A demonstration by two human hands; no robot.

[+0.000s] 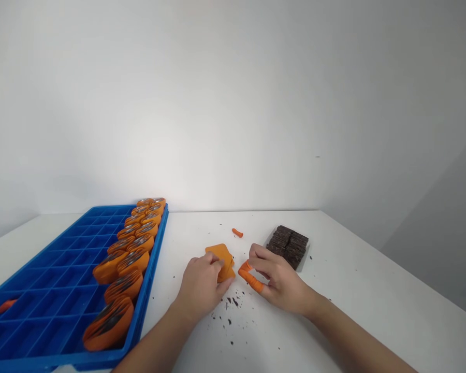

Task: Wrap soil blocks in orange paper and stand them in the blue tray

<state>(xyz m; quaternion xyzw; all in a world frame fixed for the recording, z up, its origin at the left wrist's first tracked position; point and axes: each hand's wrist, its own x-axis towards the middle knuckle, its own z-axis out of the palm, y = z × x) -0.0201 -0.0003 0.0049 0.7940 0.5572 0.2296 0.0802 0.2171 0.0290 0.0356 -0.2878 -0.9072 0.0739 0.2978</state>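
My left hand (204, 282) rests on a small stack of orange-yellow sheets (220, 252), its fingers over the top and its thumb at the near edge. To the right, my right hand (281, 277) wears orange finger cots (253, 282) on its thumb and forefinger. Those two tips meet in a pinch beside the sheets, and anything between them is too small to make out. Just behind the right hand lie dark brown, strip-like pieces (289, 243), packed in rows in a shallow clear tray (301, 267). Dark crumbs (230, 321) are scattered below the hands.
A blue compartment tray (145, 305) stands at left. Its right columns hold folded orange bundles (111, 324) with dark and silvery layers. A small orange piece (5, 305) lies in a left compartment. Another loose orange finger cot (237, 233) is on the white table (357, 300), near the wall.
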